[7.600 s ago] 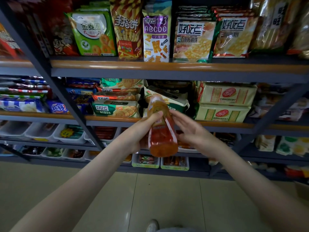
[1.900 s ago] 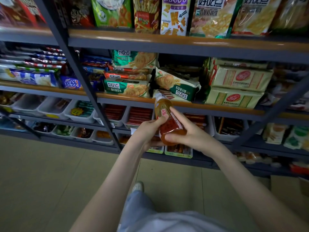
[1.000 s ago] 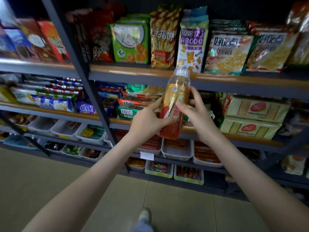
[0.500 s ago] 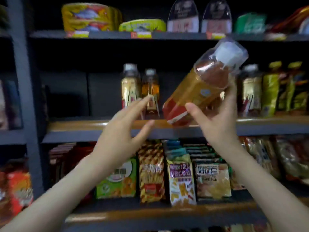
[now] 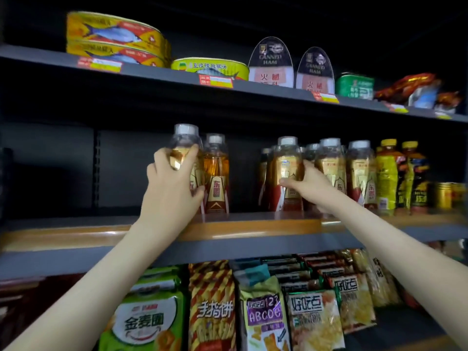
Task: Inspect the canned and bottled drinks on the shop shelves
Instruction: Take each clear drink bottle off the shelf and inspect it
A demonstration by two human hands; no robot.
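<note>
The left hand (image 5: 172,184) is raised to the middle shelf (image 5: 253,227); its grip is closed around the upper part of the left bottle (image 5: 186,145), with the fingers curled over the shoulder below the white cap. This bottle of amber drink is kept upright at the left end of the row; whether its base touches the shelf cannot be told, because the hand hides it. A second bottle (image 5: 216,173) of the same kind is seen just beside it, standing on the shelf. The right hand (image 5: 310,184) is closed on the right bottle (image 5: 287,163); the thumb is laid across the label and the fingers are wrapped behind. This bottle is upright at the front of a group of similar bottles (image 5: 359,171); yellow bottles (image 5: 386,173) are placed further to the right. On the shelf above, flat fish tins (image 5: 114,36) and canned ham (image 5: 271,63) are shown; below, snack bags (image 5: 212,309) are stood in a row.
</note>
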